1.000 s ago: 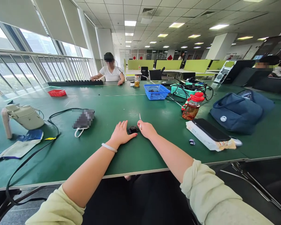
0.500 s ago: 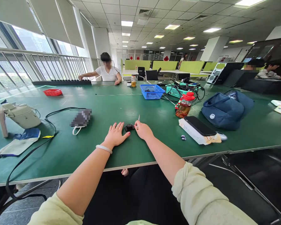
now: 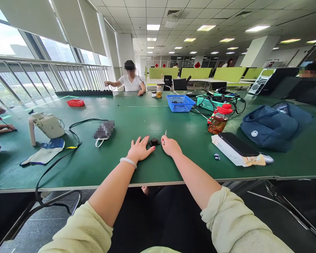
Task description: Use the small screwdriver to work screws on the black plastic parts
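Observation:
My left hand (image 3: 140,150) lies flat on the green table (image 3: 137,119), fingers spread, with nothing in it. Its thumb rests by the near edge of a small black part (image 3: 154,142), whose exact kind is too small to make out. To the right of that part, my right hand (image 3: 171,146) is closed around a thin pointed tool (image 3: 165,133). The slim light tip sticks up past the fingers, pointing away from me; most of the tool is hidden in the hand. A narrow gap separates the right fingers from the black part.
Rightward are a red-lidded bottle (image 3: 219,121), a phone (image 3: 238,144) on a white pack, and a blue bag (image 3: 274,126). Blue (image 3: 180,105) and green baskets (image 3: 208,103) stand farther back. A cable (image 3: 55,158), glove (image 3: 46,156) and beige cup (image 3: 51,124) lie left. People sit opposite and at left.
My view has turned left, so everything appears farther right, and another person's arm shows at the left edge. My hands keep nearly the same pose around the black part.

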The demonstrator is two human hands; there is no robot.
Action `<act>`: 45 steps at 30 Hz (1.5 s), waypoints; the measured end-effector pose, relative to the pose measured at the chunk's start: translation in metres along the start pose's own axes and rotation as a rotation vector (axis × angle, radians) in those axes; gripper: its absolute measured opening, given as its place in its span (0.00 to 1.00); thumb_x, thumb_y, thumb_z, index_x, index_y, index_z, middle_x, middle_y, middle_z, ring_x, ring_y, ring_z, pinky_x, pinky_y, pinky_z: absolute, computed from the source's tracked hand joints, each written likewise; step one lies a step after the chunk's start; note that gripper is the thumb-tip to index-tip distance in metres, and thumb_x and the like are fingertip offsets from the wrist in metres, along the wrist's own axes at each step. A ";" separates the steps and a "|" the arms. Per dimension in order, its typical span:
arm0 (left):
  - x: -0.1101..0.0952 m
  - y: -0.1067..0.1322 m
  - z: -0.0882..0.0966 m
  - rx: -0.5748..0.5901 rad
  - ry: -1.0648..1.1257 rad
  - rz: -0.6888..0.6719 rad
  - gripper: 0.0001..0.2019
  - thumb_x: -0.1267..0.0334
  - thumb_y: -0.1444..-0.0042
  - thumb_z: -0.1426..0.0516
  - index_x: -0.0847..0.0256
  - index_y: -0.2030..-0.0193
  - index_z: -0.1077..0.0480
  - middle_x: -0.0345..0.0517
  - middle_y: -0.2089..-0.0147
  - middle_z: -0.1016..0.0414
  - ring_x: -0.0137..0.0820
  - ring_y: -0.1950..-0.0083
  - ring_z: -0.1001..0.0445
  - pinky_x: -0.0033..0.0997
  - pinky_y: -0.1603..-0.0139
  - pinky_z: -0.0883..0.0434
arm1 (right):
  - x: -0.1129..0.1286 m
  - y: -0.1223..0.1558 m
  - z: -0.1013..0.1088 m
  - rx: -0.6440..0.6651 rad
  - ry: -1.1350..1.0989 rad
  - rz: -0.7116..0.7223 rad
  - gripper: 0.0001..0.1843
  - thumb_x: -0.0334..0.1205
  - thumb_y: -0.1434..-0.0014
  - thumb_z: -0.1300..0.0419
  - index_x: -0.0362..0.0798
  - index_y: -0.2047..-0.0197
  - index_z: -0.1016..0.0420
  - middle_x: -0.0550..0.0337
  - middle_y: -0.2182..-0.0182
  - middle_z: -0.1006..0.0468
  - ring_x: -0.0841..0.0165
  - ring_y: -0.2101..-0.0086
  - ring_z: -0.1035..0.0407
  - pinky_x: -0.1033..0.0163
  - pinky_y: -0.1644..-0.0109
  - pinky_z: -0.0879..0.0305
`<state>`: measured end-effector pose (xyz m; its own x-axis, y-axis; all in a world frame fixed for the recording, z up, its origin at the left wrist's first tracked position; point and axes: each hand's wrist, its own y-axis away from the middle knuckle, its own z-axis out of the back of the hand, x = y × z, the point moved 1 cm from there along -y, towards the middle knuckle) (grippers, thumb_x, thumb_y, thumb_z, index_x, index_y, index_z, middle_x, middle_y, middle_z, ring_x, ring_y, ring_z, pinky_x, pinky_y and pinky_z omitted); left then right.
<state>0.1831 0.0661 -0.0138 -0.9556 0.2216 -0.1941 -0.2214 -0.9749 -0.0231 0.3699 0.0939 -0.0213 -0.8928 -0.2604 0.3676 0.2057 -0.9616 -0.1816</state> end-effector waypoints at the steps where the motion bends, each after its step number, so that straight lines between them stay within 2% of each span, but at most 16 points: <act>1: 0.000 0.000 0.000 0.004 -0.002 -0.001 0.40 0.36 0.38 0.62 0.56 0.25 0.61 0.46 0.24 0.54 0.49 0.23 0.62 0.66 0.28 0.58 | 0.000 0.000 0.000 0.001 0.002 0.000 0.10 0.37 0.33 0.53 0.51 0.56 0.32 0.56 0.67 0.22 0.66 0.72 0.33 0.64 0.71 0.51; 17: -0.002 0.001 0.001 0.036 -0.033 0.018 0.40 0.33 0.39 0.65 0.51 0.25 0.61 0.38 0.23 0.56 0.48 0.23 0.61 0.67 0.28 0.58 | 0.002 -0.010 -0.004 0.010 0.114 -0.031 0.11 0.35 0.35 0.52 0.52 0.55 0.30 0.57 0.68 0.21 0.64 0.69 0.30 0.63 0.71 0.52; 45: 0.003 -0.004 -0.003 0.044 -0.040 0.001 0.41 0.33 0.40 0.69 0.50 0.25 0.61 0.40 0.23 0.56 0.50 0.23 0.62 0.69 0.29 0.57 | 0.000 -0.019 -0.008 -0.013 0.150 -0.043 0.13 0.37 0.36 0.52 0.53 0.53 0.28 0.56 0.68 0.19 0.63 0.70 0.29 0.63 0.70 0.52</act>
<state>0.1820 0.0705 -0.0171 -0.9627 0.2217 -0.1550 -0.2274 -0.9736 0.0201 0.3623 0.1131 -0.0253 -0.9508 -0.2017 0.2350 0.1613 -0.9703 -0.1803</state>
